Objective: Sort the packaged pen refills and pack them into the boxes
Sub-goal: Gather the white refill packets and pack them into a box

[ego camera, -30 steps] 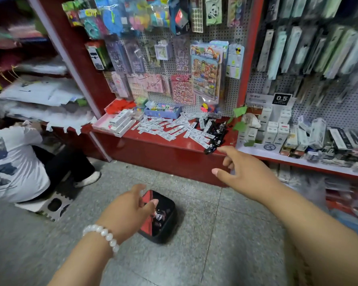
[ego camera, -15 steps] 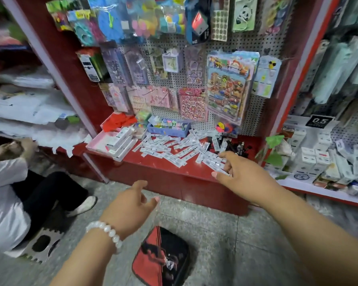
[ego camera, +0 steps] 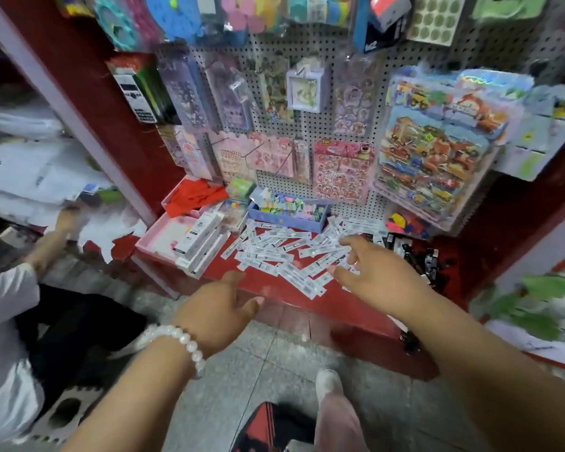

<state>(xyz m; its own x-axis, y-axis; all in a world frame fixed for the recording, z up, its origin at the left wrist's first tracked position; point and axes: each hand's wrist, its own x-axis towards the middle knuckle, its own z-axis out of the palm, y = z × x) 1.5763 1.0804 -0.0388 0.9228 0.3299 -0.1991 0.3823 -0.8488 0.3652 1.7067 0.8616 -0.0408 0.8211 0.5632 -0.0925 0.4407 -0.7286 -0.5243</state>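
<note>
Packaged pen refills [ego camera: 284, 256] scattered across the red shelf [ego camera: 274, 288] below a pegboard [ego camera: 307, 132], white boxes [ego camera: 198, 238] at their left, right hand [ego camera: 377, 272] spread above the pile, fingers loose, left hand [ego camera: 217, 313] relaxed, holding nothing, near the shelf edge.

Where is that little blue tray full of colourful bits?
In the head view, the blue tray sits at the back of the red shelf, against the pegboard, just behind the scattered refills.
</note>
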